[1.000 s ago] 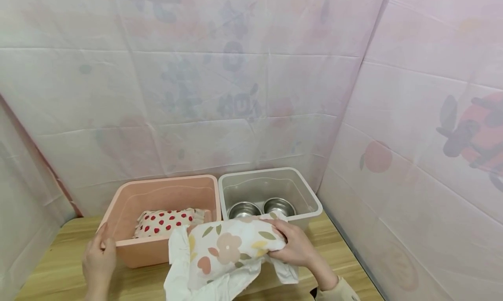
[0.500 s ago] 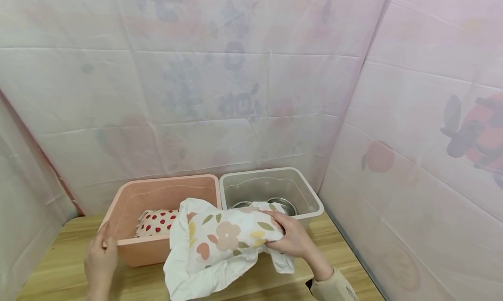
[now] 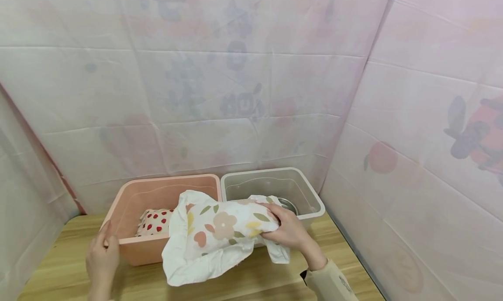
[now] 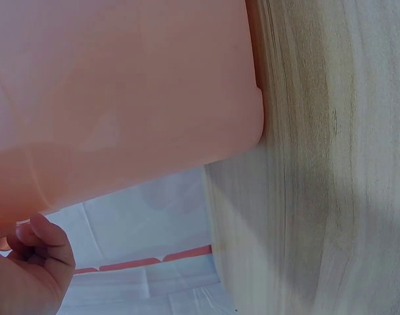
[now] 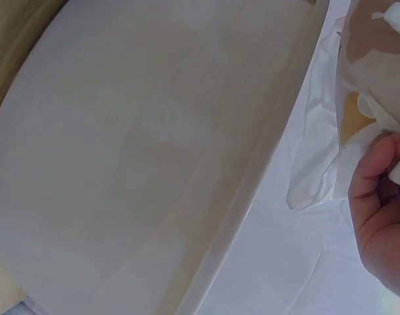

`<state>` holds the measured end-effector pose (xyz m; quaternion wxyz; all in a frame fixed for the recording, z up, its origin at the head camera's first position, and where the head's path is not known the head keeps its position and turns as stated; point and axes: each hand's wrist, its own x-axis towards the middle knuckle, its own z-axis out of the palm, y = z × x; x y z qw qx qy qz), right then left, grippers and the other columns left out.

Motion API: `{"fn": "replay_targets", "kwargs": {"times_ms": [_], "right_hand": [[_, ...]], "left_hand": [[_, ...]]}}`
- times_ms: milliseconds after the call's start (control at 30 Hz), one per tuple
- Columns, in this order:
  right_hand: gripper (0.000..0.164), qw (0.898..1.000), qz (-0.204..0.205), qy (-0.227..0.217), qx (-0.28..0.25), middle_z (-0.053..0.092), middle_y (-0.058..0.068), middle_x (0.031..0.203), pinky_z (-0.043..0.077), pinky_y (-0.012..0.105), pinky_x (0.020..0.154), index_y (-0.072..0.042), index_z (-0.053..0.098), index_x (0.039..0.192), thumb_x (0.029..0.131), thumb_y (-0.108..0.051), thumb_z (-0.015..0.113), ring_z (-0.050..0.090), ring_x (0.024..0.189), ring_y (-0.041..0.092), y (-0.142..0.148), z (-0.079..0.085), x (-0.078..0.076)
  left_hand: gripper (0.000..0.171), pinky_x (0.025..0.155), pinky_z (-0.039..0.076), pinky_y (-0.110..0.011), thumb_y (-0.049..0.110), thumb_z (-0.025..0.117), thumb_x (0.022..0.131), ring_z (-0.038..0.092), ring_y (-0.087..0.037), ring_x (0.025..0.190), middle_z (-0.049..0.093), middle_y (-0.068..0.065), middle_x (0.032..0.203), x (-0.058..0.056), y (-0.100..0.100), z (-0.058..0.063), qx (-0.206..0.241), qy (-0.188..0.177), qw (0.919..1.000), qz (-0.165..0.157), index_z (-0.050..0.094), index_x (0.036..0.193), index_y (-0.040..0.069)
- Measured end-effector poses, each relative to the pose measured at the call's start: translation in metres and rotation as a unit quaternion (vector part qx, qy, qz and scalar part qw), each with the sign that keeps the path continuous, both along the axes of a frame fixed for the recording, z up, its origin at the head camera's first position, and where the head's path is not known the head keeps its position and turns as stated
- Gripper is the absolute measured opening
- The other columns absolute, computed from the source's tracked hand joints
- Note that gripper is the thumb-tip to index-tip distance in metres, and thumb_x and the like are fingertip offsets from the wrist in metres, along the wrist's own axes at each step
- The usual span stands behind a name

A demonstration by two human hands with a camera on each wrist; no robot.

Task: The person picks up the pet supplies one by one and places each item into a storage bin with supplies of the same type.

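My right hand (image 3: 291, 229) grips the right end of a white pillow (image 3: 225, 229) with a flower print and ruffled edges. In the head view it hangs in front of two bins and hides part of both. The right wrist view shows curled fingers (image 5: 374, 170) pinching the cloth. At the front left corner of the pink bin (image 3: 140, 251), my left hand (image 3: 103, 257) holds the rim. Inside that bin lies a smaller cream pillow (image 3: 155, 222) with red strawberry-like spots, partly covered from view by the floral one.
A grey bin (image 3: 311, 216) stands right beside the pink one. A metal bowl (image 3: 290, 205) shows inside it, mostly hidden. Both bins stand on a wooden table (image 3: 59, 266), with printed curtains (image 3: 251, 139) behind and at the sides.
The floral pillow has risen, its left end now over the front of the pink bin, hiding more of the spotted pillow and the bowls. My left hand stays at the rim.
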<state>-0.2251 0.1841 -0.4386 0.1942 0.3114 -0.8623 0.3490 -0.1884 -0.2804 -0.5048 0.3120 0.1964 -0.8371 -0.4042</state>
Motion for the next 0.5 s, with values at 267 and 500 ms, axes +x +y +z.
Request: {"fn": "replay_targets", "kwargs": {"times_ms": [267,500], "right_hand": [[0.066,0.998,-0.005,-0.055,-0.011,0.069,0.001,0.111,0.051,0.031,0.077,-0.018,0.063,0.128,0.067,-0.018,0.085,0.062,0.090,0.014,-0.009,0.007,-0.011],[0.066,0.994,0.000,-0.107,-0.035,0.067,0.002,0.115,0.050,0.032,0.081,-0.018,0.061,0.130,0.069,-0.017,0.086,0.061,0.096,0.017,-0.013,0.009,-0.015]], "left_hand": [[0.050,0.085,0.032,-0.063,0.014,0.036,0.093,0.044,-0.055,0.106,0.049,-0.036,0.109,-0.001,-0.001,-0.002,-0.002,-0.013,0.9999,-0.001,0.050,0.140,0.001],[0.049,0.084,0.033,-0.062,0.013,0.036,0.093,0.045,-0.055,0.106,0.051,-0.036,0.107,-0.003,0.001,-0.003,-0.008,0.006,1.0000,0.001,0.053,0.137,0.000]]}}
